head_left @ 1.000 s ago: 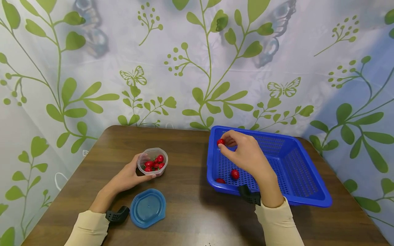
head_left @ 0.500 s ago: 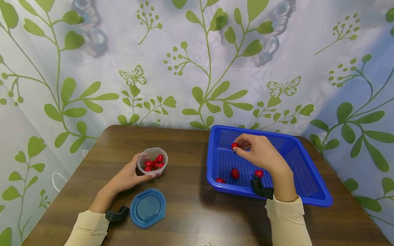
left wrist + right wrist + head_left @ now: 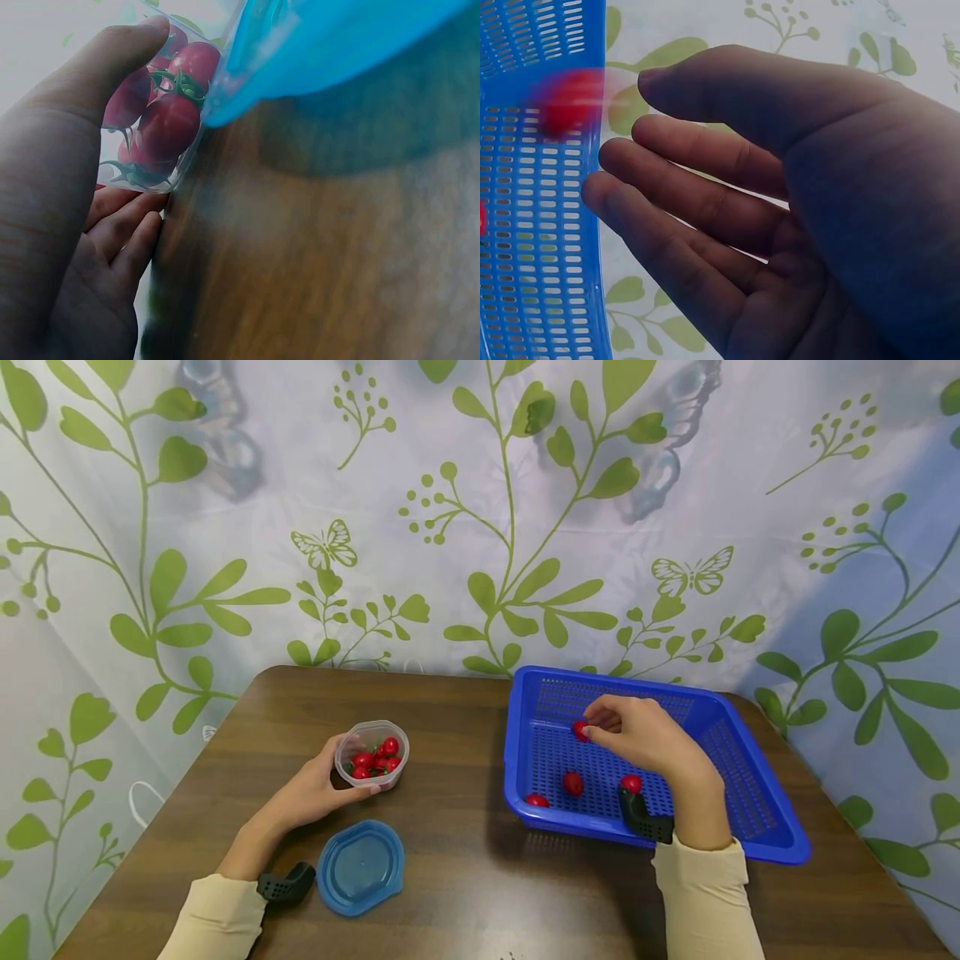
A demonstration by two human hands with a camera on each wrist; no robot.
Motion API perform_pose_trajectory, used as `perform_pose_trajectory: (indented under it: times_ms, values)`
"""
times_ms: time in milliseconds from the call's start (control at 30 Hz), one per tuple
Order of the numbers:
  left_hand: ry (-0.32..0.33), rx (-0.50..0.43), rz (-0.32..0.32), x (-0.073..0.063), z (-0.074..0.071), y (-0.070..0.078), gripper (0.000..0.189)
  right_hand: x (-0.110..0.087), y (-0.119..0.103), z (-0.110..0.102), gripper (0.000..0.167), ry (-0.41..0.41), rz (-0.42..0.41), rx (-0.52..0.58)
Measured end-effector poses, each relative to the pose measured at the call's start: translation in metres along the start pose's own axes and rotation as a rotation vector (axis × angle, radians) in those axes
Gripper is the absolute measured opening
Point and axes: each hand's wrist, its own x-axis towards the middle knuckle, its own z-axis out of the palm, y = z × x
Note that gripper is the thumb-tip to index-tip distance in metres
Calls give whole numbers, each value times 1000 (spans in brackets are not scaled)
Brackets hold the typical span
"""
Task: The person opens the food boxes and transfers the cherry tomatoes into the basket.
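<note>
My left hand grips a small clear plastic container at the left of the table, thumb on the near side. Several red cherry tomatoes with green stems lie inside it. Over the blue basket, my right hand has thumb and fingers parted. A cherry tomato, blurred by motion, is just off its fingertips in the right wrist view. Further cherry tomatoes lie in the basket, one near its middle, one at the front left corner and one by the wrist camera.
A blue lid lies on the brown wooden table, nearer than the container. Behind the table hangs a white cloth printed with green leaves and butterflies. The basket's raised rim runs all round it.
My right hand has moved right and slightly nearer over the basket, and its tomato has left the fingers. My left hand still holds the container in place.
</note>
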Motion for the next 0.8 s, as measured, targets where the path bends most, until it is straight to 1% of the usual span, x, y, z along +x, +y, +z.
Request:
perform_pose_trajectory:
  times_ms: [233,400,633,800]
  values:
    - [-3,-9,12,0,1,0,90,-1,2,0,24,8,5,0]
    - [-3,-9,21,0,1,0,89,0,0,0,28,47,9,-1]
    - [1,-8,12,-1,1,1,90,3,-5,3,33,114,-33,-11]
    - [3,2,8,-2,1,2,90,5,-12,5,35,130,-36,9]
